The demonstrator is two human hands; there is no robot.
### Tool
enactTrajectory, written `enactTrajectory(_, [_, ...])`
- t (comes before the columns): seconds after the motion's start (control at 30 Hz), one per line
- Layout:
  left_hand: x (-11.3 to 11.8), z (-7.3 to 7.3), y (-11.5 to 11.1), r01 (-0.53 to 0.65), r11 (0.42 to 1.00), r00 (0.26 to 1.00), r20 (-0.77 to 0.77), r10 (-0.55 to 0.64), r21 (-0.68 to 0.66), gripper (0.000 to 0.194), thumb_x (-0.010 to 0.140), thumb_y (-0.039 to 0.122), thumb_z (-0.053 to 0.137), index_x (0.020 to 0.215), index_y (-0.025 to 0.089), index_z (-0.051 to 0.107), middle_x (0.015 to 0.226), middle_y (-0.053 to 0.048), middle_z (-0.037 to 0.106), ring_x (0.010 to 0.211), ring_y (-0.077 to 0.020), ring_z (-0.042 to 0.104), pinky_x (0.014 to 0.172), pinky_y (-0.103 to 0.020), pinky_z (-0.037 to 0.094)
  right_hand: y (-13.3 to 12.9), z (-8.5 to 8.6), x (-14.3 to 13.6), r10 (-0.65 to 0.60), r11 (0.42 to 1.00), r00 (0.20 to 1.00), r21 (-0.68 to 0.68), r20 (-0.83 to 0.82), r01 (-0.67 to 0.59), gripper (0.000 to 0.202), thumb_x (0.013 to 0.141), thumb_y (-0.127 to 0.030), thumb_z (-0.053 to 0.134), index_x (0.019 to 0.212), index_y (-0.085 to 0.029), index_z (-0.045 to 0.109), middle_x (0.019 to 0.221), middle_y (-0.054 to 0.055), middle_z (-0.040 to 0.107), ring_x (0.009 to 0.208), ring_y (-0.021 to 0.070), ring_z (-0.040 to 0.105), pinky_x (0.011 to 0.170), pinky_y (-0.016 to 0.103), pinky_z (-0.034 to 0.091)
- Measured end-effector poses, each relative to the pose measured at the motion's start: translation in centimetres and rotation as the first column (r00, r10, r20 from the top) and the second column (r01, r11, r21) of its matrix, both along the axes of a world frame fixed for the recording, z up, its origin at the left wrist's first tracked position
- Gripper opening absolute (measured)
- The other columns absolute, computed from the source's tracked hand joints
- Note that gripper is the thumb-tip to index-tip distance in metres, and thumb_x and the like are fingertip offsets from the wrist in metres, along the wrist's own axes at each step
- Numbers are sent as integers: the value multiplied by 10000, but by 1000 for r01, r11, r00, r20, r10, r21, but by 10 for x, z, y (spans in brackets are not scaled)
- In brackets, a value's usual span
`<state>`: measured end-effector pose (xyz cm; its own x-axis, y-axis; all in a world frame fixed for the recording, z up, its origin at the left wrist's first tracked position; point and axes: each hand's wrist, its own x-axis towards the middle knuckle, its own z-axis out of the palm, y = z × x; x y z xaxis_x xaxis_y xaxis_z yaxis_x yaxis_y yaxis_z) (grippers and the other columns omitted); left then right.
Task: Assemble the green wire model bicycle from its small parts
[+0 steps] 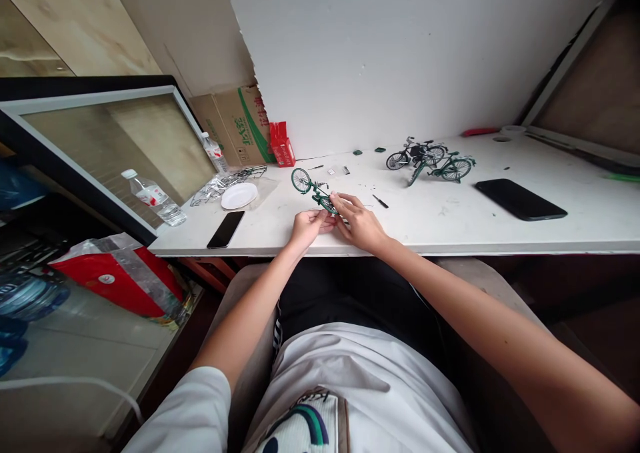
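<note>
Near the table's front edge, both my hands are closed on a green model bicycle (315, 189). Its front wheel points up and to the left, away from my fingers. My left hand (309, 226) pinches the rear part from below, by the rear wheel. From the right, my right hand (361, 221) has its fingers over the same end, which hides part of it. A small black screwdriver (380, 201) lies just right of my right hand. Small loose parts (346, 170) are scattered beyond the bicycle.
Two more model bicycles, one black (400, 159) and one green (453, 168), stand at the back right. A black tablet-like slab (520, 198) lies at right. Leftward are a phone (226, 229), white plate (239, 196), water bottle (157, 199) and red box (283, 147).
</note>
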<state>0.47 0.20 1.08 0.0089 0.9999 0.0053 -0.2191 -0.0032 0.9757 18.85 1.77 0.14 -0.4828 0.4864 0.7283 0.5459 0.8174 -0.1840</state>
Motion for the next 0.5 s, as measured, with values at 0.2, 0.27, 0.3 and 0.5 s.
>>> enactTrajectory(0.2, [2, 8, -6, 90, 989, 980, 187, -67, -120, 69, 892, 109, 704, 852, 94, 759, 897, -164, 822, 1032, -275, 812, 1153, -498, 550, 1, 0, 2, 13, 999, 1000, -51, 2, -13, 752, 929, -64, 498, 1666, -203, 437, 1600, 116, 598, 1511, 333, 506, 1115, 534, 614])
enactTrajectory(0.27, [0, 11, -5, 108, 982, 962, 265, -64, -157, 150, 909, 156, 642, 822, 107, 754, 899, -163, 821, 1023, -277, 813, 1141, -490, 563, 2, 0, 2, 19, 999, 1000, -47, 4, -19, 702, 927, -70, 501, 1620, -179, 508, 1593, 115, 605, 1495, 337, 523, 1140, 536, 595])
enactTrajectory(0.3, [-1, 12, -5, 117, 978, 952, 300, -62, -171, 189, 928, 202, 624, 829, 109, 756, 906, -167, 821, 1015, -279, 813, 1132, -484, 571, 2, 0, 2, 26, 998, 1000, -49, 10, -26, 684, 926, -74, 502, 1604, -164, 527, 1586, 119, 612, 1490, 340, 530, 1142, 534, 594])
enactTrajectory(0.5, [-1, 8, -4, 144, 986, 950, 291, -113, -84, 187, 936, 277, 752, 968, 93, 763, 917, -147, 817, 984, -258, 811, 1149, -473, 558, 1, 2, 4, 75, 989, 997, -131, -3, -74, 851, 867, -47, 499, 1697, -162, 353, 1612, 146, 578, 1499, 341, 537, 1107, 539, 613])
